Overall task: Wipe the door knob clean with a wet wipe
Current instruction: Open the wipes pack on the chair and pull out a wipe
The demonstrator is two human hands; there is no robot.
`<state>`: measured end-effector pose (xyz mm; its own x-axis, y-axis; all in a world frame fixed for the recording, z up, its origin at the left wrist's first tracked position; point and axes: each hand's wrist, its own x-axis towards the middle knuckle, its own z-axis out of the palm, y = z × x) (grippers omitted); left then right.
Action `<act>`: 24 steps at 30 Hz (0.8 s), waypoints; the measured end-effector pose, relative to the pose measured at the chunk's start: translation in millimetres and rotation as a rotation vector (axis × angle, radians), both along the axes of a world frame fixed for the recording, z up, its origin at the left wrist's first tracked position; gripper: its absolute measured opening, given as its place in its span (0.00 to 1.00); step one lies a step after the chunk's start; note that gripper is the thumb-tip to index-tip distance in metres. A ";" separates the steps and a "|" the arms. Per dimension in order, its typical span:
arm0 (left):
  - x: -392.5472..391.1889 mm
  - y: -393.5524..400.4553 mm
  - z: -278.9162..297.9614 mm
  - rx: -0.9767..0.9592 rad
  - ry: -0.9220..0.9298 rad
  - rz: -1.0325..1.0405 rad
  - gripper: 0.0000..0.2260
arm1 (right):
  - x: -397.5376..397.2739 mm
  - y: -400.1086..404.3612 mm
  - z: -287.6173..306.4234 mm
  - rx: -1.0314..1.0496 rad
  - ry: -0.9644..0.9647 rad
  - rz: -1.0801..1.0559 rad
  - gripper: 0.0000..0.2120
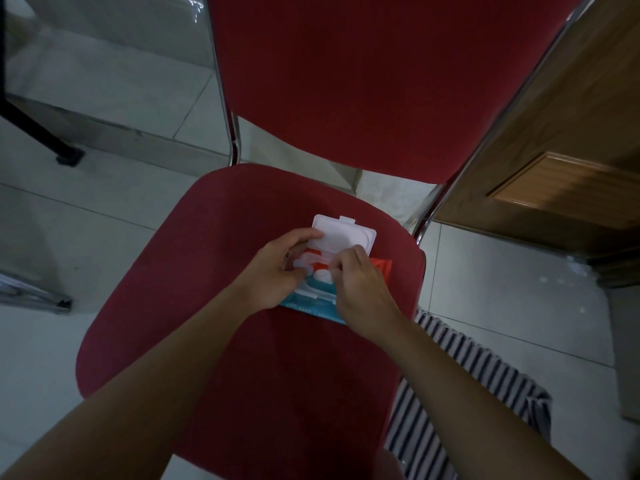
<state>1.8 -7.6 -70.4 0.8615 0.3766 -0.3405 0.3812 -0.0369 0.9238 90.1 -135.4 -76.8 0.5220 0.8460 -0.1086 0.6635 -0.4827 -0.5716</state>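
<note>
Wipe pack (pixel 313 303) sat on red chair seat (pixel 207 271), lid (pixel 343 235) open; left hand (pixel 277 271) gripped it, right hand (pixel 360 287) pinched wet wipe (pixel 322 276) at opening.

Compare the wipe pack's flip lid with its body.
Colour: flip lid white, pack body orange and teal. Pose: flip lid swung open and tilted up, pack body flat on the red chair seat. Cover: flip lid mostly visible, pack body largely under left hand and right hand. Both belong to one pack.
</note>
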 end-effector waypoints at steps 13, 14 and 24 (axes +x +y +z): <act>0.0 -1.1 -1.6 -0.042 -0.002 0.013 0.25 | 2.7 -2.9 3.4 0.142 0.184 -0.073 0.06; 0.1 -1.3 -1.6 -0.038 0.003 0.013 0.25 | 1.9 -1.9 2.5 0.137 0.162 -0.073 0.05; 0.4 -3.6 -0.8 0.019 0.018 0.031 0.24 | 15.8 5.3 18.0 0.237 1.001 -0.612 0.12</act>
